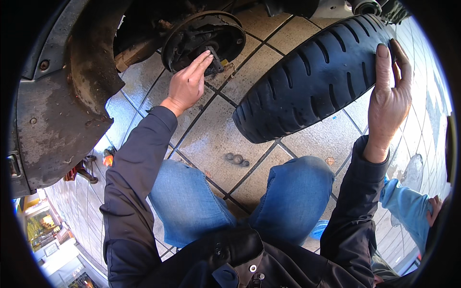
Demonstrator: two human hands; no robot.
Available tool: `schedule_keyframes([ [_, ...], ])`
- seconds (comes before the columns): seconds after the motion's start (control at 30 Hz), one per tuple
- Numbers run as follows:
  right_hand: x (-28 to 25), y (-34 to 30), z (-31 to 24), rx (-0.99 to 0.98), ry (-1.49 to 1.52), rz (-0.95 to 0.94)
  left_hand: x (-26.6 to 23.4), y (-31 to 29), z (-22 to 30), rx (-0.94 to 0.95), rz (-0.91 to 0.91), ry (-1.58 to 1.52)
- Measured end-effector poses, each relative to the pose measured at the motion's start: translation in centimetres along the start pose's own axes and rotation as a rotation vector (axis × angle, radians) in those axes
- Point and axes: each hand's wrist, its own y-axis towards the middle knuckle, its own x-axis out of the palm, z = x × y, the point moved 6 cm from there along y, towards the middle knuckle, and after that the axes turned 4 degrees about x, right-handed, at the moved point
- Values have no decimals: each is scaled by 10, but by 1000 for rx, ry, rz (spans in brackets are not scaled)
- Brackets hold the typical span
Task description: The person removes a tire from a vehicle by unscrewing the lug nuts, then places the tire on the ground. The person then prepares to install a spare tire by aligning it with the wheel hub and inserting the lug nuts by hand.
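A black tyre (307, 77) with a grooved tread stands tilted on the tiled floor, right of the middle. My right hand (388, 98) grips its right end, the thumb along the tread and the fingers around the edge. Toward the upper left is a dirty round brake assembly (235, 42) with a rusty rim, under the vehicle. My left hand (188, 85) reaches to its hub, fingers stretched out, the tips at a dark metal part (216, 62); whether they touch it I cannot tell. Small dark metal pieces, likely wheel nuts (237, 159), lie on the floor before my knees.
The vehicle's dark, dirty bodywork (53, 129) fills the left side. Beside it on the floor are an orange-tipped tool (108, 157) and a red metal thing, perhaps a jack (79, 173). At the lower right is another person's light blue sleeve (408, 206) and hand.
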Motion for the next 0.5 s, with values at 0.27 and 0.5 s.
schedule_keyframes([
  [0.27, 1, 4, -5, 15, 89, 15, 4, -2, -2, -53, 1, -45],
  [0.5, 2, 5, -10, 6, 85, 28, 7, -7, -2, -80, 62, -91],
])
